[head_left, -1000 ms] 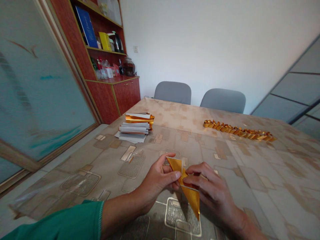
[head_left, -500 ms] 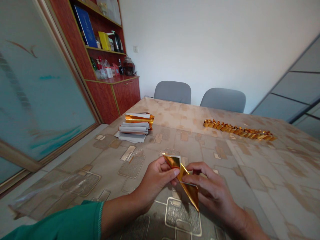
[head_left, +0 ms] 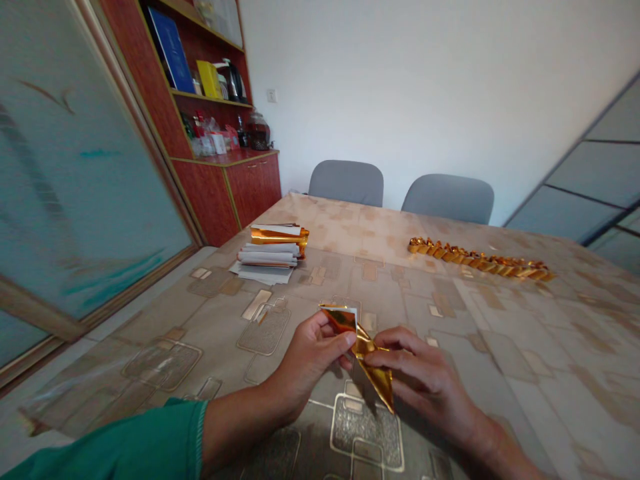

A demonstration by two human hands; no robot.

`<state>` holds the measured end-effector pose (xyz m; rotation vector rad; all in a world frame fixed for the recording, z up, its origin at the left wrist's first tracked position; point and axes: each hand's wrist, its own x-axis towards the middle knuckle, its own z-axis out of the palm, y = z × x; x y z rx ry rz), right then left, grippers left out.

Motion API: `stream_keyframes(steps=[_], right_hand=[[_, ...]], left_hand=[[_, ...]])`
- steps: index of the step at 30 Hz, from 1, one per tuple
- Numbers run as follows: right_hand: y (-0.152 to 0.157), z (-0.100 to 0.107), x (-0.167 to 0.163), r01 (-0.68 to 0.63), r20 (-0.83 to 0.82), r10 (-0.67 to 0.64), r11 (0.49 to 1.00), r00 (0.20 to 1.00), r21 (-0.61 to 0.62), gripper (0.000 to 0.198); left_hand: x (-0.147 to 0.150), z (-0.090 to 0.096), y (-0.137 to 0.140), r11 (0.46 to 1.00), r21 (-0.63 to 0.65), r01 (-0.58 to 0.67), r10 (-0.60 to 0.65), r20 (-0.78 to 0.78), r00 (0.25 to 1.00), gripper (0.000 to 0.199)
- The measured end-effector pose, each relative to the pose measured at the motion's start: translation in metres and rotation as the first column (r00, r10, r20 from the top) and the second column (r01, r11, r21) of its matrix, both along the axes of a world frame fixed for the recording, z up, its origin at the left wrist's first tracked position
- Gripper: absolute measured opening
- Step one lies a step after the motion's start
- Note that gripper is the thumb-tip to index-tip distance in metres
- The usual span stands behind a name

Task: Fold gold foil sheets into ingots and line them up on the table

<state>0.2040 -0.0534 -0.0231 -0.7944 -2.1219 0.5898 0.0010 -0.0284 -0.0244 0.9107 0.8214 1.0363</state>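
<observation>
A gold foil paper [head_left: 376,381], partly folded, is held between my two hands above the table. My left hand [head_left: 314,353] pinches its left part, thumb on top, where a pale edge shows along the upper corner. On the right side, my right hand [head_left: 423,373] grips the paper with thumb and fingers at a crease near the middle. A pointed end hangs down between the hands. The right fingertips are partly hidden behind the foil.
The patterned tablecloth [head_left: 300,307] covers the table. A stack of grey-and-gold papers [head_left: 270,257] lies at the back left. A row of folded gold pieces [head_left: 480,259] runs along the right. Two grey chairs [head_left: 346,181] stand behind the table.
The right part of the foil has been bent in further at the middle, and its hanging point has shifted slightly up and left. Both hands keep their hold.
</observation>
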Motion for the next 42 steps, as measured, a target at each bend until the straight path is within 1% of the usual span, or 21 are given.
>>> stream_keyframes(steps=[4, 7, 13, 16, 21, 24, 27, 30, 32, 34, 37, 40, 42], right_hand=[[0.0, 0.002, 0.0, -0.031, -0.075, 0.028, 0.999, 0.997, -0.043, 0.025], [0.0, 0.003, -0.001, -0.023, -0.125, 0.008, 0.993, 0.992, -0.112, 0.018], [0.0, 0.0, -0.001, -0.042, -0.236, -0.019, 0.967, 0.972, -0.25, 0.017], [0.001, -0.004, -0.003, -0.002, -0.265, -0.091, 0.944, 0.96, -0.329, 0.018], [0.001, -0.009, -0.009, 0.112, -0.266, -0.221, 0.922, 0.938, -0.371, 0.02], [-0.001, -0.01, -0.013, 0.155, -0.252, -0.28, 0.894, 0.926, -0.421, 0.027], [-0.001, -0.011, -0.015, 0.167, -0.24, -0.312, 0.861, 0.919, -0.481, 0.032], [-0.001, -0.013, -0.016, 0.155, -0.261, -0.346, 0.82, 0.901, -0.551, 0.033], [0.0, -0.014, -0.016, 0.158, -0.262, -0.364, 0.803, 0.894, -0.575, 0.033], [0.001, -0.013, -0.016, 0.182, -0.238, -0.366, 0.81, 0.9, -0.558, 0.032], [0.0, -0.008, -0.015, 0.222, -0.195, -0.351, 0.847, 0.916, -0.483, 0.03], [-0.001, -0.001, -0.015, 0.209, -0.208, -0.314, 0.889, 0.927, -0.408, 0.029], [-0.002, 0.002, -0.016, 0.208, -0.204, -0.3, 0.902, 0.932, -0.378, 0.029]], left_hand=[[0.001, 0.0, 0.0, 0.999, 0.048, -0.024, 0.025, -0.032, 0.999, 0.03], [0.001, -0.001, -0.001, 0.997, 0.07, -0.018, 0.021, -0.04, 0.999, 0.03], [0.001, -0.004, -0.001, 0.997, 0.075, -0.016, 0.018, -0.033, 0.999, 0.032], [0.001, -0.002, -0.002, 0.996, 0.089, 0.007, -0.003, -0.052, 0.999, 0.031], [0.003, 0.001, -0.006, 0.997, 0.076, 0.011, -0.005, -0.083, 0.997, 0.029], [0.003, -0.001, -0.006, 0.998, 0.057, 0.032, -0.027, -0.085, 0.996, 0.03], [0.003, -0.004, -0.005, 0.997, 0.053, 0.056, -0.051, -0.086, 0.995, 0.031], [0.003, -0.004, -0.006, 0.996, 0.073, 0.059, -0.052, -0.09, 0.995, 0.025], [0.002, -0.004, -0.008, 0.995, 0.08, 0.056, -0.048, -0.094, 0.994, 0.022], [0.002, -0.003, -0.008, 0.995, 0.077, 0.061, -0.053, -0.104, 0.993, 0.02], [0.001, -0.002, -0.008, 0.993, 0.083, 0.083, -0.073, -0.12, 0.99, 0.019], [0.001, -0.001, -0.008, 0.993, 0.091, 0.068, -0.055, -0.134, 0.989, 0.021], [0.0, -0.001, -0.008, 0.995, 0.087, 0.054, -0.041, -0.139, 0.989, 0.023]])
